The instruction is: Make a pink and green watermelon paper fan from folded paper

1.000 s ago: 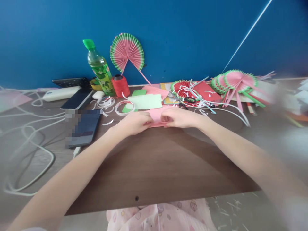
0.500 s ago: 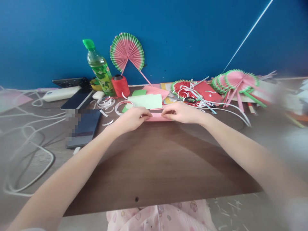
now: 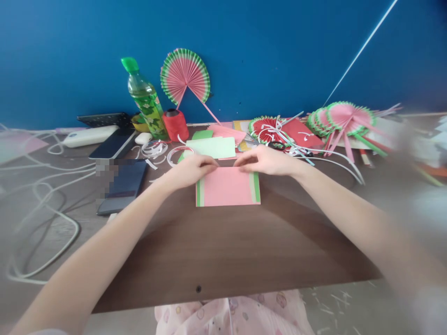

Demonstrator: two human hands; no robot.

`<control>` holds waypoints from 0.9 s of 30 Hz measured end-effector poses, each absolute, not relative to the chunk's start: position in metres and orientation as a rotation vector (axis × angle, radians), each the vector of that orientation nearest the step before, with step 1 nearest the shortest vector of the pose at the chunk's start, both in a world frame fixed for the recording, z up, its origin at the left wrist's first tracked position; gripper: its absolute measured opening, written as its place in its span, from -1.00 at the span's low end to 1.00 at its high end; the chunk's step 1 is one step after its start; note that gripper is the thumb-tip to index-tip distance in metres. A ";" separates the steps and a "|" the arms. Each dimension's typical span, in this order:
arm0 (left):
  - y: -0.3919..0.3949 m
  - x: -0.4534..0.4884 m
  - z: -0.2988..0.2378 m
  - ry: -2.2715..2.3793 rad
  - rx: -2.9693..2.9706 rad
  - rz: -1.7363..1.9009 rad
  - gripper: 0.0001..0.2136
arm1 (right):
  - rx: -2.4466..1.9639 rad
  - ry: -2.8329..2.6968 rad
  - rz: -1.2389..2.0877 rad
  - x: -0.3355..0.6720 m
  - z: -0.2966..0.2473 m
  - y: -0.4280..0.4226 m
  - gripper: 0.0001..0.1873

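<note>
The pink rectangular paper sheet with green-striped ends (image 3: 228,190), visible only as a narrow strip half a second earlier, showed its broad, smooth face; its twelve-o'clock edge seemed the part being worked. It lay on the brown wood-grained tabletop (image 3: 223,253), pinched at eleven by the left hand (image 3: 190,171), at one by the right hand (image 3: 271,161).

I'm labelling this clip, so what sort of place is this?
Probably a papercraft desk: a pleated paper fan against the blue wall, black-handled scissors, and fingers on a green-edged pink paper sheet.
</note>
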State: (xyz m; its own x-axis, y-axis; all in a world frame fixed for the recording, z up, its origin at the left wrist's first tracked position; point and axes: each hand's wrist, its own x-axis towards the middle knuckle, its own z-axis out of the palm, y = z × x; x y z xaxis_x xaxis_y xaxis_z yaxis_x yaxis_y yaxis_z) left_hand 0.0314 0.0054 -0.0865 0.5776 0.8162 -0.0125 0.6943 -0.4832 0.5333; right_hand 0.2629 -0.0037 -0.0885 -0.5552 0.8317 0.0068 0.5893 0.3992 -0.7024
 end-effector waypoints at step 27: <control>-0.006 0.044 -0.118 1.226 3.154 0.054 -0.77 | -1.179 -2.883 -0.165 0.247 -0.113 -0.010 -0.76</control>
